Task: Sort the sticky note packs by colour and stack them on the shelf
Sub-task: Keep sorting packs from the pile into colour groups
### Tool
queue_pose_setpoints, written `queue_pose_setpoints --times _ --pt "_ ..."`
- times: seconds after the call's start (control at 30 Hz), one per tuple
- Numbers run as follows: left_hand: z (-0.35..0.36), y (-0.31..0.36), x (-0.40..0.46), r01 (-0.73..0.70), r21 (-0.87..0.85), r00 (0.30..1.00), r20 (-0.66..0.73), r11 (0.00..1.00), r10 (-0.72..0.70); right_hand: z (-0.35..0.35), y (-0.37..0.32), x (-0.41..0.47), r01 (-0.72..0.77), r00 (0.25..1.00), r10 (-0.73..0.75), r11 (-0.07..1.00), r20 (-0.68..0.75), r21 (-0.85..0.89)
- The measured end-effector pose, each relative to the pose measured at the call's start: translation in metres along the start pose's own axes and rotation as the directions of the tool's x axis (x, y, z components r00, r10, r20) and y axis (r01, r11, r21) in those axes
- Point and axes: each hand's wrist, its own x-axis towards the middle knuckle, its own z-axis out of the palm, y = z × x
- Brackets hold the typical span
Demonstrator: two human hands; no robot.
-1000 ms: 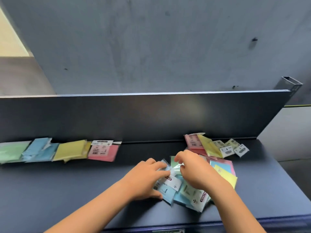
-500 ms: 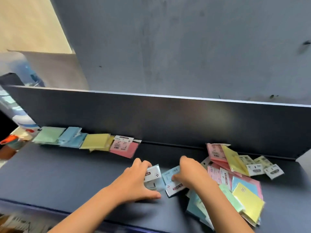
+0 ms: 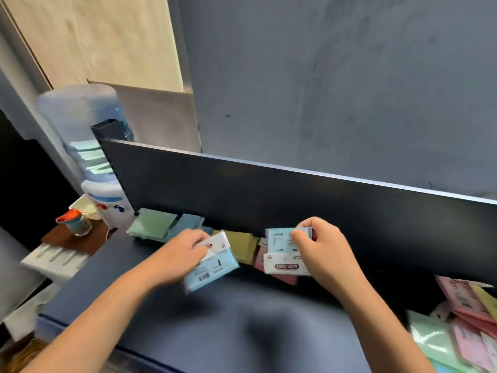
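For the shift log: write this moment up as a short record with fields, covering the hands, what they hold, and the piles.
left hand: left hand grips blue packs
right hand: right hand grips more blue packs, label reading STICKY NOTE
sorted row: along the back panel, green stack, blue stack, yellow stack, pink stack partly hidden by the held packs
unsorted pile: unsorted pile at right, pink, green and yellow showing
surface: dark shelf

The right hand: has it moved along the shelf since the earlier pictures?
Yes. The right hand, gripping a blue pack, went left from the unsorted heap toward the sorted row.
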Motion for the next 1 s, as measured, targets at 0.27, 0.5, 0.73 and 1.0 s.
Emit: queue_pose_setpoints --times 0.27,0.5,0.73,1.0 --pt "-0.093 -0.112 0.042 -0.01 -0.095 1.0 -0.03 0.995 0.007 0.158 -0.069 0.027 0.037 0.995 -0.028 0.995 -0.094 0.09" --pt "-0.091 -0.104 0.086 -0.199 -0.096 0.978 0.041 0.975 0.204 0.182 -0.074 0.032 0.227 0.94 -0.237 0.972 -0.245 -0.069" --pt "-0.066 -0.103 0.108 -0.444 0.391 0.855 -0.085 0.806 0.512 0.196 -0.056 0.04 0.337 0.904 -0.37 0.924 -0.212 -0.179" --pt "-0.086 -0.127 0.107 -0.375 0.364 0.853 -0.224 0.853 0.471 0.23 -0.031 0.058 0.458 0.859 -0.512 0.76 0.009 -0.461"
